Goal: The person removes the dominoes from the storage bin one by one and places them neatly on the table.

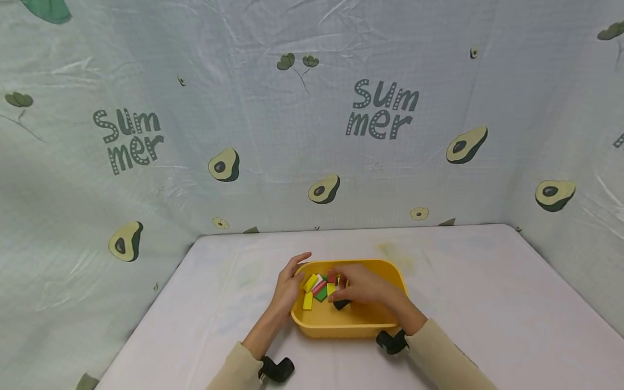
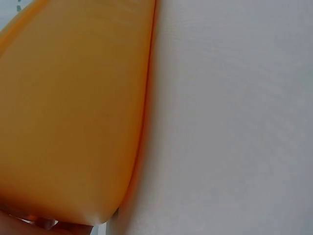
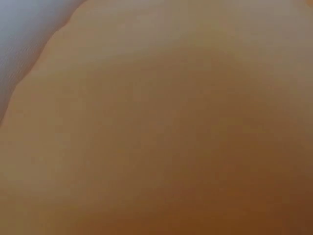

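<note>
A yellow plastic tub (image 1: 341,330) with rounded corners stands on the table. My left hand (image 1: 287,290) holds its left rim, thumb at the inner side and the other fingers outside. In the left wrist view the tub's outer wall (image 2: 73,112) fills the left side, with part of the hand at the bottom edge. Inside lie several small coloured blocks, among them a yellow block (image 1: 307,301), a green block (image 1: 321,294) and a black block (image 1: 341,304). Over them reaches my right hand (image 1: 363,284), its fingers bent and thumb apart around a yellow block; contact is unclear.
The table (image 1: 487,303) has a pale cloth cover. Behind it and along both sides hangs a printed curtain (image 1: 273,119) with avocados and lettering. A black wrist camera (image 1: 278,370) sits on the left wrist and another (image 1: 391,342) at the right, close to the tub's front edge.
</note>
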